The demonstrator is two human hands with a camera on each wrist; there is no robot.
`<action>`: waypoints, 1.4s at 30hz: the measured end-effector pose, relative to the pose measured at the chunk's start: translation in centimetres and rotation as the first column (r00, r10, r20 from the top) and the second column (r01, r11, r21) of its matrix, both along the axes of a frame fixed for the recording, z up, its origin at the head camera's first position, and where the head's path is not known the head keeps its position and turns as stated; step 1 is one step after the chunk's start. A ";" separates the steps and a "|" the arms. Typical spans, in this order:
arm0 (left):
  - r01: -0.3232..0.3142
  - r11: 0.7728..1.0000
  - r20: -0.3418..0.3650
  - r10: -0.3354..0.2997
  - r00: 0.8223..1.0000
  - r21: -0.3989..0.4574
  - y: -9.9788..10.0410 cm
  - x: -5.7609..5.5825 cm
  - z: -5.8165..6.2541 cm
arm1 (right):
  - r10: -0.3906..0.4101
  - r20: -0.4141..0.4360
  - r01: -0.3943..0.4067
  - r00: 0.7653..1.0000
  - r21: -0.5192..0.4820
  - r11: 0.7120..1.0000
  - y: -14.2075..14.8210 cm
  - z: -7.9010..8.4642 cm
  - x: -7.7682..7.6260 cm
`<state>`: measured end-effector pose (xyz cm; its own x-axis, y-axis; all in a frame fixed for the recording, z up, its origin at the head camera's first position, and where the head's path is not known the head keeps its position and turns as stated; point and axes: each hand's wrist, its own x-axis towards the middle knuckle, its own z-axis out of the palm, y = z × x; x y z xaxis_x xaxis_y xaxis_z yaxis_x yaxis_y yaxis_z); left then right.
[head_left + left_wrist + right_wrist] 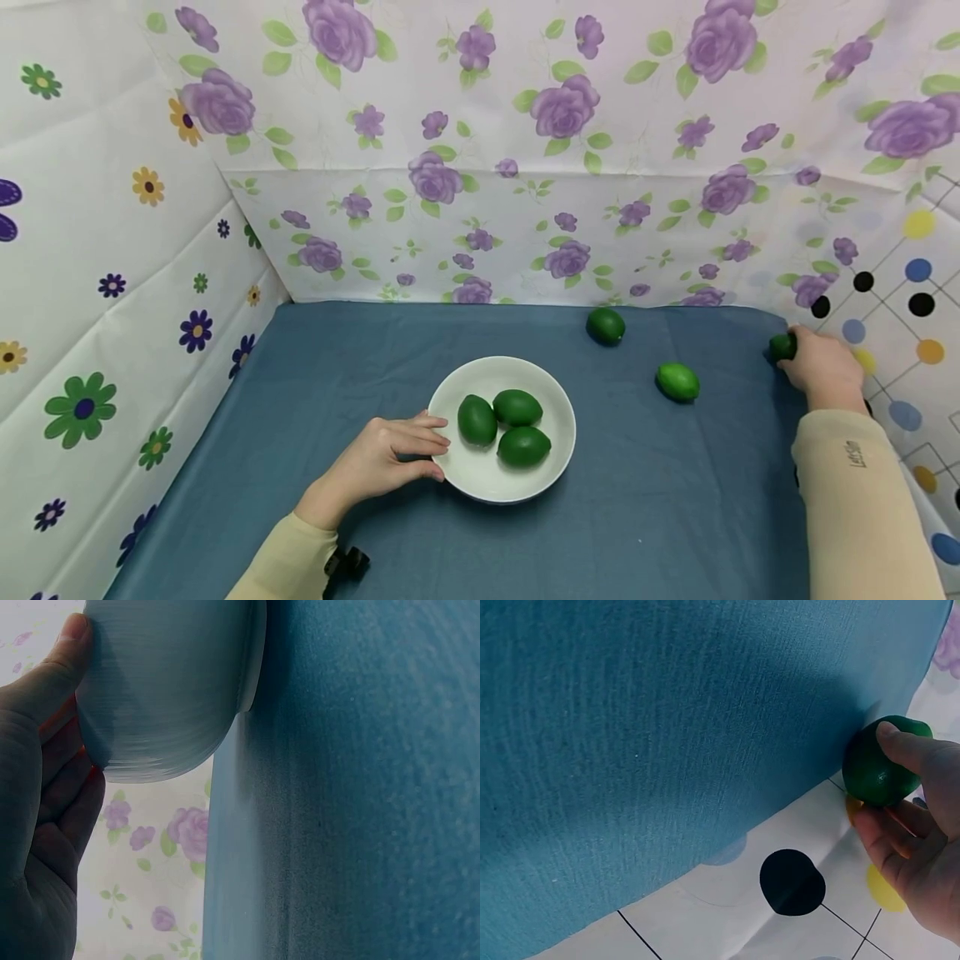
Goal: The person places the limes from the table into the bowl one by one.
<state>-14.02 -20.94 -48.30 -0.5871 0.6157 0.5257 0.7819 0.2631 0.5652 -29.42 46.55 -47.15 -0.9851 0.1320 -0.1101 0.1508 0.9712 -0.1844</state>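
A white bowl (501,487) with three dark green limes (523,447) in it stands on the blue cloth. At its left side my left hand (390,454) holds the rim, fingertips at the edge; in the left wrist view the thumb (64,656) lies against the bowl's outer wall (165,682). Far to the right, my right hand (823,365) grips another green lime (881,761) between thumb and fingers, close to the cloth at its right edge. The palm side of that hand and much of the lime show in the right wrist view.
Two loose limes lie between the bowl and my right hand: a dark one (605,326) near the back edge and a brighter one (678,382) nearer. Flowered white sheets (480,150) rise behind and at the left; a dotted sheet (900,358) borders the right.
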 end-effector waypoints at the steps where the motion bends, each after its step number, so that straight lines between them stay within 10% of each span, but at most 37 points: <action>1: 0.001 1.000 -0.004 -0.001 1.000 0.003 0.0 0.0 0.0 | -0.004 -0.001 0.004 1.000 -0.002 1.000 0.0 0.0 0.1; 21: 0.001 1.000 -0.010 -0.001 1.000 0.005 0.1 0.0 -0.2 | -0.037 -0.083 0.032 0.996 -0.067 0.997 0.4 -0.2 1.7; 42: -0.017 1.000 -0.003 0.017 1.000 0.003 0.1 0.2 -0.2 | -0.129 -0.230 0.049 0.965 -0.324 0.945 -5.4 2.9 4.5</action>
<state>-13.84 -20.82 -48.49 -0.5961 0.6040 0.5290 0.7788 0.2750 0.5637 -24.89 41.11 -44.24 -0.9722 0.2188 0.0830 0.1453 0.8426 -0.5186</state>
